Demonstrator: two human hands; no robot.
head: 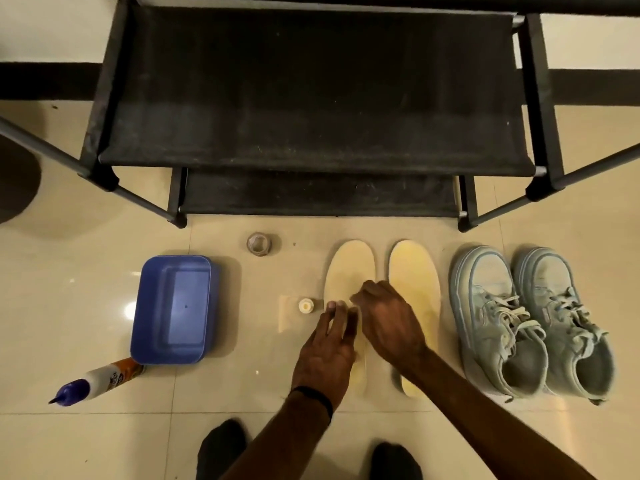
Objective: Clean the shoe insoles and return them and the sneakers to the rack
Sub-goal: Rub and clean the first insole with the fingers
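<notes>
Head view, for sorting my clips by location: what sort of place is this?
Likely a home entryway: a black shoe rack on a glossy tiled floor, with sneakers beside it.

arms: bare, no sleeves | left wrist: black band (313, 398) | feet: dark socks (221, 448)

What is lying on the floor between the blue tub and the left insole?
In the head view, a small white cap-like object stands there on a pale sheet, between the blue tub and the left insole.
</notes>
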